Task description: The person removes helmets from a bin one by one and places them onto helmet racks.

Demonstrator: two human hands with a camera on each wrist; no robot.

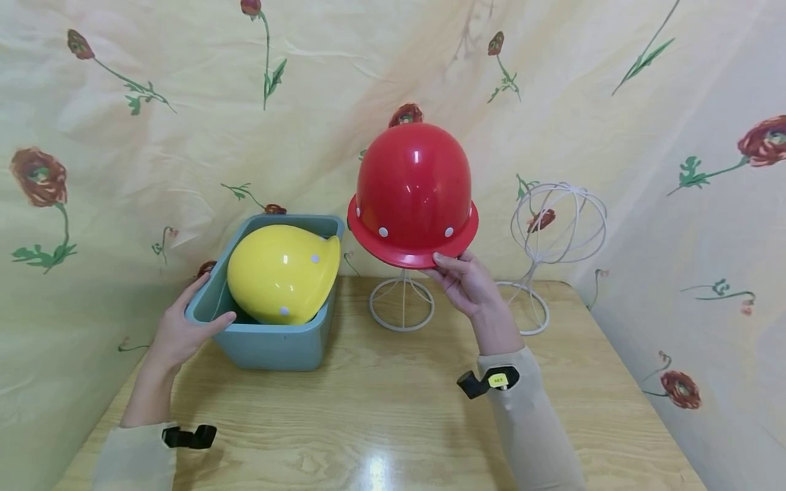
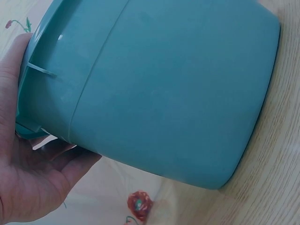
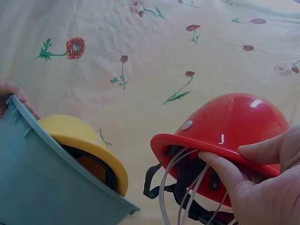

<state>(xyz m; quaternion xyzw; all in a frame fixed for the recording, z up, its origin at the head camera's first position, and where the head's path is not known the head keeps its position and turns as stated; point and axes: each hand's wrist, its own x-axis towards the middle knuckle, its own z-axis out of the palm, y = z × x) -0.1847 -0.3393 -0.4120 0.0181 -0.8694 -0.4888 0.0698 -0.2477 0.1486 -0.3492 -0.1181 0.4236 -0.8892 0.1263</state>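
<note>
My right hand (image 1: pixel 469 283) pinches the front brim of a red hard hat (image 1: pixel 414 184), thumb on top and fingers beneath. The hat sits over a white wire stand (image 1: pixel 402 307), whose ring base rests on the table. In the right wrist view, the stand's wires (image 3: pixel 164 197) run up inside the hat beside its dark straps (image 3: pixel 152 183). My left hand (image 1: pixel 184 331) grips the near left corner of a blue-green bin (image 1: pixel 273 348), its thumb over the rim and fingers along the outer side. A yellow hard hat (image 1: pixel 282 273) lies tilted on its side in the bin.
A second white wire stand (image 1: pixel 559 225) with a bare round top is at the right rear of the wooden table (image 1: pixel 393 402). Flower-patterned cloth (image 1: pixel 184 136) hangs behind the table and along both sides.
</note>
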